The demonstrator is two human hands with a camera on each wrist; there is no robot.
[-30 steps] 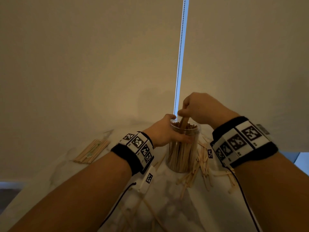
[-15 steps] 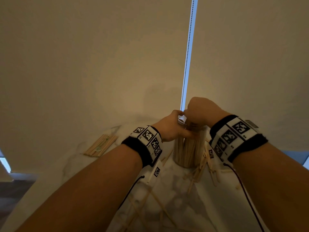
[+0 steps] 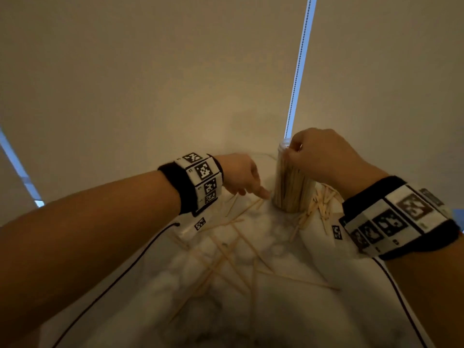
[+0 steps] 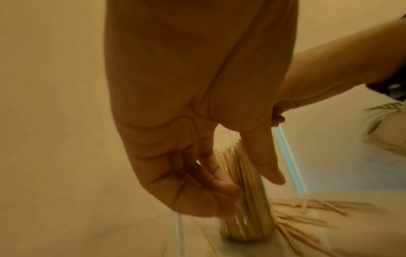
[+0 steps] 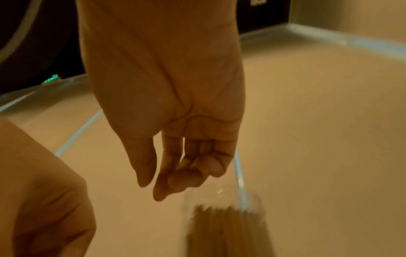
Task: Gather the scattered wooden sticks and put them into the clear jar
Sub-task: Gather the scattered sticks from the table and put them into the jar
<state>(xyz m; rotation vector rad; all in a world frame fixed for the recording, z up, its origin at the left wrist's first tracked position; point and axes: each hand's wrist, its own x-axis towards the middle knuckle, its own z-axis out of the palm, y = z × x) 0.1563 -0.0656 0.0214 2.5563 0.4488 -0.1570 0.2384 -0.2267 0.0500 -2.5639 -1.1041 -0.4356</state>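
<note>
The clear jar (image 3: 292,183) stands upright on the pale marbled counter (image 3: 273,317), packed nearly to its rim with wooden sticks standing on end. The right hand (image 3: 324,155) is up at the jar's mouth, on its right side; in the right wrist view its fingers (image 5: 193,173) hang loosely curled above the rim with nothing between them, and whether they touch the rim I cannot tell. The left hand (image 3: 238,175) is low beside the jar's left wall, just above the counter, fingers loosely bent and thumb extended; in the left wrist view its fingertips (image 4: 222,187) lie right against the jar's side, though blur hides whether they grip anything. Loose sticks (image 3: 233,257) lie crisscrossed on the counter in front of the jar, and a denser heap (image 3: 324,203) of shorter sticks lies just right of its base. Both wrists wear black bands with black-and-white marker tiles, the left wristband (image 3: 198,182) and the right wristband (image 3: 399,217), each with a thin black cable trailing back along the forearm. Behind the counter, a beaded cord (image 3: 300,64) hangs down a bright gap between pale blinds
</note>
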